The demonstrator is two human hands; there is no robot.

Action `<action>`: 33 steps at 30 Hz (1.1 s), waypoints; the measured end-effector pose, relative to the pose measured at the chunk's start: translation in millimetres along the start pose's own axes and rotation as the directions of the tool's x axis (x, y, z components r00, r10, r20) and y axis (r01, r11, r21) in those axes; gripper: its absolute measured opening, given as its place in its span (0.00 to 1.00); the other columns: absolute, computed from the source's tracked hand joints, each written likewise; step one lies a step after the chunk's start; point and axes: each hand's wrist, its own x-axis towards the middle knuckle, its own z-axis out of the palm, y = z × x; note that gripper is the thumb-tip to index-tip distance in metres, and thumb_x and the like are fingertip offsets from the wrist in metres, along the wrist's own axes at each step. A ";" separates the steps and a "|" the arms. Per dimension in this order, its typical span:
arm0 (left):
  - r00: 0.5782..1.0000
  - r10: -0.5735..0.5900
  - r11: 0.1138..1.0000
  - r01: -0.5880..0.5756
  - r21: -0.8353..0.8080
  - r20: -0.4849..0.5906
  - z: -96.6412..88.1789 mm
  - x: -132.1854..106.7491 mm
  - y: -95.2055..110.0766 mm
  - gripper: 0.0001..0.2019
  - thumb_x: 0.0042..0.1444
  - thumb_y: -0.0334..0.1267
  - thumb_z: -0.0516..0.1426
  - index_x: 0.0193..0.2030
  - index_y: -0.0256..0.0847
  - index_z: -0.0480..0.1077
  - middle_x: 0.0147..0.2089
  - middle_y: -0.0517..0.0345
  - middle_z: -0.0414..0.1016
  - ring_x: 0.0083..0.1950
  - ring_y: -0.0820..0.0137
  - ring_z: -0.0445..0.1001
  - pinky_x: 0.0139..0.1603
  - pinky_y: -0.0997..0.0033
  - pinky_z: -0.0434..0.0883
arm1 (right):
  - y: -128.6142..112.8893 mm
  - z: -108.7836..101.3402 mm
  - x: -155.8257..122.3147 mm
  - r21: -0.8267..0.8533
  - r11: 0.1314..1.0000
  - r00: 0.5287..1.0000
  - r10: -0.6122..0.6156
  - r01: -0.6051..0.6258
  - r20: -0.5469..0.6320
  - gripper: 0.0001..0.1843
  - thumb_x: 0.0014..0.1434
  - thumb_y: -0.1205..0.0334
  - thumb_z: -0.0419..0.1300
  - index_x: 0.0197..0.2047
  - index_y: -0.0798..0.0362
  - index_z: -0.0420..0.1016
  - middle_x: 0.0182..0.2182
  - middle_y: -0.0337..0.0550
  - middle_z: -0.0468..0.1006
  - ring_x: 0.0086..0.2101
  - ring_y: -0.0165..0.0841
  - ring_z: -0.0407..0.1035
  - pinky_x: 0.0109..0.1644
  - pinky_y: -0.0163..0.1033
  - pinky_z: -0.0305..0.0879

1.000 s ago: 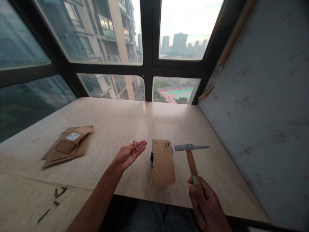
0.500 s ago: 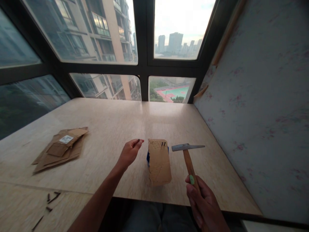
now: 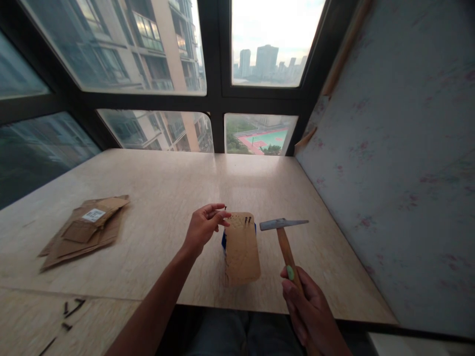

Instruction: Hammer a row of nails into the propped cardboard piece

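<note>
My left hand (image 3: pixel 203 228) is at the far left corner of a cardboard-topped block (image 3: pixel 243 254), thumb and fingers loosely together. A small dark nail (image 3: pixel 225 207) shows at its fingertips. Two dark nails (image 3: pixel 248 220) stand upright in the block's far end, beside a patch of small holes. Something blue (image 3: pixel 223 241) shows under the cardboard at the sides. To the right of the block, my right hand (image 3: pixel 306 301) is closed around the wooden handle of a hammer (image 3: pixel 285 242). Its metal head is raised beside the block, apart from the nails.
Several loose dark nails (image 3: pixel 70 311) lie at the near left of the marble-patterned tabletop (image 3: pixel 159 188). Flattened brown cardboard packaging (image 3: pixel 85 227) with a white label lies farther back on the left. Windows border the far side, and a papered wall (image 3: pixel 389 173) rises on the right.
My left hand has moved right to the block's far corner, its fingers straighter and the nail now showing at their tips. The hammer stays raised in my right hand. The view has shifted slightly.
</note>
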 end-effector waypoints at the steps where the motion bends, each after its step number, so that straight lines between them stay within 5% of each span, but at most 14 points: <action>1: 1.000 -0.010 1.000 0.010 -0.013 0.008 1.5 0.7 0.8 0.19 0.47 0.45 0.67 0.42 0.34 0.75 0.37 0.45 0.84 0.28 0.68 0.80 0.25 0.76 0.63 | 0.0 0.0 0.4 -0.001 1.000 1.000 0.001 -0.001 0.000 0.24 0.62 0.38 0.59 0.44 0.51 0.64 0.15 0.23 0.62 0.09 0.17 0.50 0.11 0.20 0.42; 9: 0.998 -0.053 0.998 0.052 0.021 0.035 10.7 5.5 -2.4 0.16 0.43 0.45 0.68 0.35 0.35 0.77 0.35 0.47 0.83 0.31 0.67 0.80 0.24 0.76 0.62 | 0.3 -1.5 0.4 0.013 1.000 1.000 -0.003 0.003 0.009 0.23 0.62 0.39 0.60 0.44 0.51 0.63 0.14 0.23 0.62 0.08 0.17 0.50 0.10 0.21 0.45; 19: 0.999 -0.011 1.000 0.011 0.012 0.030 14.2 6.9 -2.9 0.14 0.40 0.44 0.70 0.31 0.37 0.79 0.22 0.61 0.75 0.22 0.78 0.64 0.23 0.77 0.60 | 1.8 -3.3 0.5 0.013 1.000 1.000 -0.013 0.013 0.020 0.22 0.63 0.40 0.59 0.43 0.51 0.62 0.14 0.22 0.62 0.08 0.17 0.48 0.10 0.21 0.43; 23: 0.999 -0.008 0.998 0.005 0.061 0.043 13.3 10.6 -9.7 0.15 0.42 0.46 0.69 0.32 0.37 0.80 0.27 0.56 0.78 0.27 0.74 0.70 0.29 0.74 0.65 | 4.1 -4.1 1.7 0.019 1.000 1.000 -0.010 0.010 0.020 0.22 0.63 0.40 0.59 0.43 0.50 0.62 0.14 0.23 0.63 0.08 0.17 0.49 0.11 0.21 0.42; 30: 0.964 0.245 0.900 -0.264 0.347 0.100 11.3 20.2 -27.9 0.12 0.48 0.47 0.66 0.32 0.41 0.81 0.40 0.50 0.76 0.41 0.65 0.74 0.44 0.63 0.71 | 6.3 -4.4 3.8 0.026 1.000 1.000 -0.003 0.003 0.017 0.22 0.63 0.40 0.59 0.43 0.51 0.62 0.13 0.22 0.61 0.08 0.17 0.48 0.10 0.22 0.43; 33: 0.935 0.328 0.866 -0.355 0.351 0.136 11.2 23.2 -34.3 0.09 0.49 0.44 0.66 0.33 0.43 0.82 0.46 0.48 0.74 0.50 0.61 0.73 0.54 0.57 0.69 | 7.0 -5.2 4.1 0.027 1.000 1.000 0.008 -0.008 0.013 0.22 0.63 0.40 0.60 0.43 0.50 0.62 0.15 0.22 0.62 0.08 0.17 0.49 0.10 0.21 0.44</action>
